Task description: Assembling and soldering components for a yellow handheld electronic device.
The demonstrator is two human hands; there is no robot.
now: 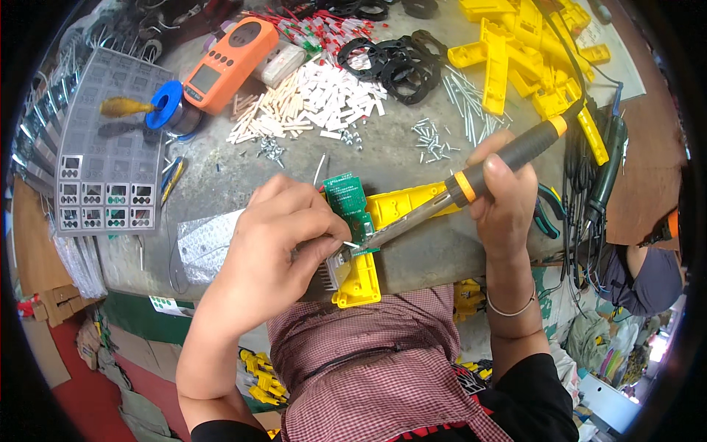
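Observation:
A soldering iron with a black and yellow handle is gripped in my right hand, its metal shaft slanting down to the left. The tip meets the lower end of a green circuit board. My left hand pinches a thin white wire, whose end lies beside the tip. Under and beside the board is a yellow plastic housing, near the table's front edge. A grey finned metal piece sits by the board, partly hidden by my left fingers.
Left stand an orange meter, a blue solder spool and a sheet of stickers. Behind are white strips, screws, black rings and yellow housings. Pliers and cables lie right.

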